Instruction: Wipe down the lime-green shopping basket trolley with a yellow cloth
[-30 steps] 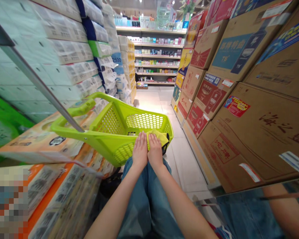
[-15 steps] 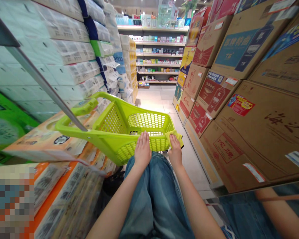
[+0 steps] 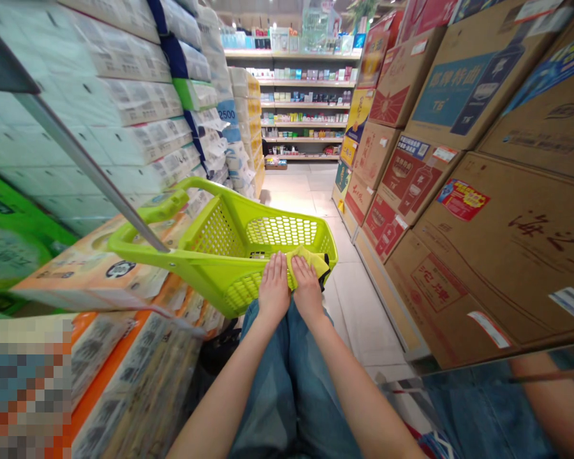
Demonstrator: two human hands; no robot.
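A lime-green plastic shopping basket cart (image 3: pixel 205 271) stands right in front of my knees, with perforated walls and a handle at its left. My left hand (image 3: pixel 274 287) holds the near rim, fingers together and straight over the edge; its thumb is hidden. Just to its right, my right hand (image 3: pixel 309 290) presses a yellow cloth (image 3: pixel 316 260) with a dark edge against the same rim. The cloth drapes over the rim towards the cart's right corner. Both hands are close together, nearly touching.
Stacked tissue packs (image 3: pixel 138 95) rise on the left, with lower orange-trimmed packs (image 3: pixel 110 376) beside my left arm. Cardboard cartons (image 3: pixel 507 255) line the right. A grey metal pole (image 3: pixel 90 166) slants down to the cart. A tiled aisle (image 3: pixel 301 191) runs to filled shelves (image 3: pixel 306 95).
My right hand has slid left along the cart's near rim with the yellow cloth, from the right corner to beside my left hand. The left hand has stayed in place.
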